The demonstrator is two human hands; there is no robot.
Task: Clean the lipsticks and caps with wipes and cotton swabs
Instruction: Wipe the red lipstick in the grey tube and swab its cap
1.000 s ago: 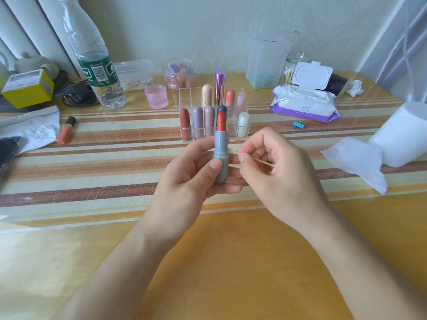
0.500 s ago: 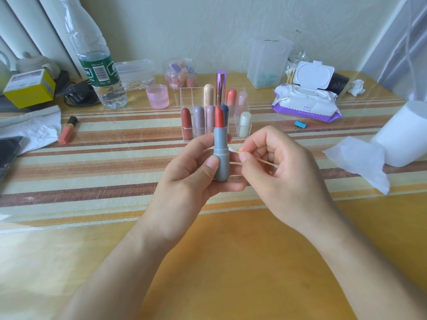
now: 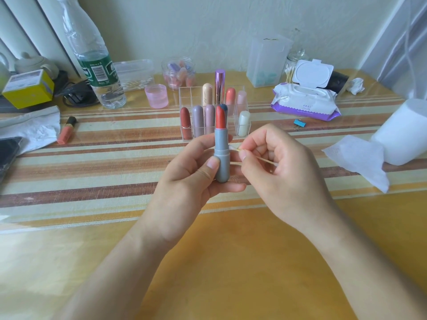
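The left hand holds the grey lipstick upright above the table, its grip curled round the tube. From the right side, the right hand pinches a cotton swab lying crosswise, its tip touching the tube's side.

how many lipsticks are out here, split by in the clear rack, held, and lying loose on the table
Lipsticks standing in the clear rack: 9 (one half hidden behind the held one)
Lipstick held in the left hand: 1
Lip tube lying on the table: 1
Total: 11
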